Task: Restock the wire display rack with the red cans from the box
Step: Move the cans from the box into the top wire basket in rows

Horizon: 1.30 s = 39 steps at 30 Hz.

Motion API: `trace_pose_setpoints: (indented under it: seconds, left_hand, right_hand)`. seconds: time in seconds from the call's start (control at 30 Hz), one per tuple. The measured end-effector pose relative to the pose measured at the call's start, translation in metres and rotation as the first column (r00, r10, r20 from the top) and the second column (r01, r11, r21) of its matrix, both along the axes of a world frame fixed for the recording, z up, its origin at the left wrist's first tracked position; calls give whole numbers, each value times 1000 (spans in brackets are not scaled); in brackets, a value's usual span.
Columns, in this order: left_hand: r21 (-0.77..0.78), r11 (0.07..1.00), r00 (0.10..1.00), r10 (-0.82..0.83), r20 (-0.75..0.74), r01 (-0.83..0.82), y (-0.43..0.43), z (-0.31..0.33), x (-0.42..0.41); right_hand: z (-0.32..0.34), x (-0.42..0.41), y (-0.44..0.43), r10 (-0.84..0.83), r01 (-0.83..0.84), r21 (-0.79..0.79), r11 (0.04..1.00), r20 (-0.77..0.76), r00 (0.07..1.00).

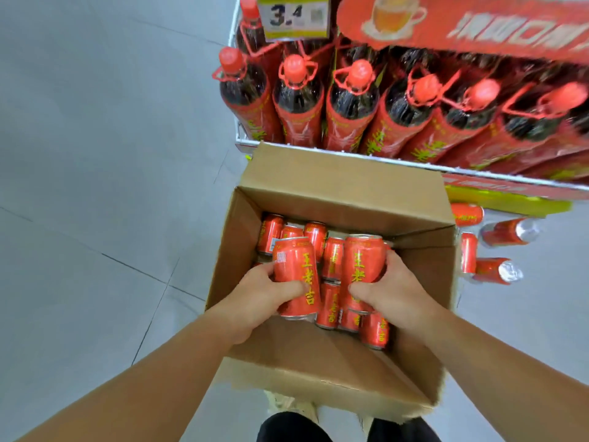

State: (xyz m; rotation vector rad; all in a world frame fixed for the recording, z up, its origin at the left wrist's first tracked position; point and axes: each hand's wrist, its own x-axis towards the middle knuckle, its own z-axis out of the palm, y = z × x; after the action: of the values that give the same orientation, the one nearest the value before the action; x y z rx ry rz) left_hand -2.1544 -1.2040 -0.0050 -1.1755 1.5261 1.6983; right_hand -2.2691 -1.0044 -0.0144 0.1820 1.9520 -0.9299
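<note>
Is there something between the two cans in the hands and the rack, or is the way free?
Nothing visible blocks it. The left hand and right hand each grip a red can over the open box. Only its upright far flap stands toward the wire rack, low enough to lift over.

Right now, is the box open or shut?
Open: the box has its flaps spread, and cans show inside it.
</note>
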Motion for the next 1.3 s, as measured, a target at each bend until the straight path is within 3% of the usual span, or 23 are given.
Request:
trace_pose_setpoints:
  seconds: [0.27,0.43,0.67,0.93,1.3]
  left_hand:
    - [214,974,981,110,-157,-75,1,169,-38]
    - [258,960,949,178,-260,-109,-2,279,-64]
    - [198,980,889,109,-446,-21,-22,413,-104]
    - [8,996,767,-61,-639,87,-34,559,-130]
    - [-166,985,585,-159,-795,43,-33,718,-192]
  right_hand:
    - [174,-42,-2,-34,30,-145,989,-26,999]
    - [294,-64,-5,-120,104,-293,950,-36,992]
    - [439,-85,-5,-179,110,-416,902,-130,975]
    - [581,-95,-14,-224,53,-475,879,-311,924]
    - [737,-147,1,-338,36,-538,842,-474,813]
